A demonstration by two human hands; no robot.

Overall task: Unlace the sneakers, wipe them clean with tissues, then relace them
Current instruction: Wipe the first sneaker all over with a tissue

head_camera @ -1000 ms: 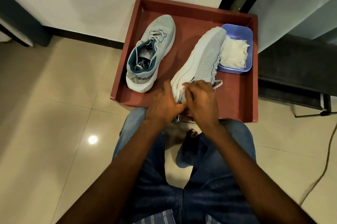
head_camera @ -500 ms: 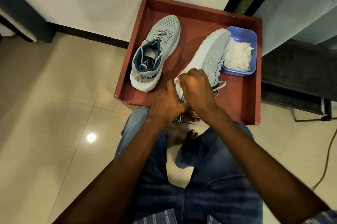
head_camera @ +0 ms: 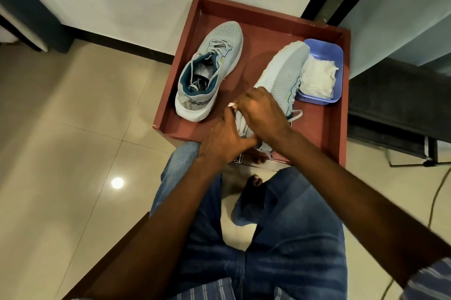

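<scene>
Red-brown wood makes the tray (head_camera: 334, 94) that sits on the floor in front of your knees. Two grey sneakers lie in it.

One sneaker (head_camera: 210, 72) sits upright on the left side of the tray, with its toe pointing to the far wall. You can see its dark teal lining. Its laces (head_camera: 214, 47) are loose, and some of them hang down inside the shoe.

The other sneaker (head_camera: 283, 72) is on the right side of the tray. It is tipped on its side, so its white sole faces left. Its toe touches the purple tub (head_camera: 338, 55) in the far right corner. White tissues (head_camera: 317, 77) are piled in that tub.

Your two hands are close together at the heel end of the tipped sneaker. Your right hand (head_camera: 262, 111) is on top, with its fingers curled down over the shoe. A small white bit (head_camera: 231, 104) sticks out at its fingertips, but you cannot tell what it is. Your left hand (head_camera: 225, 141) is just below, and it grips the heel from the near side. The two hands touch.

A loop of grey lace (head_camera: 296, 115) pokes out to the right of your right hand.

You are sitting down in blue jeans (head_camera: 292, 238). One bare foot (head_camera: 255, 181) shows between your knees.
</scene>
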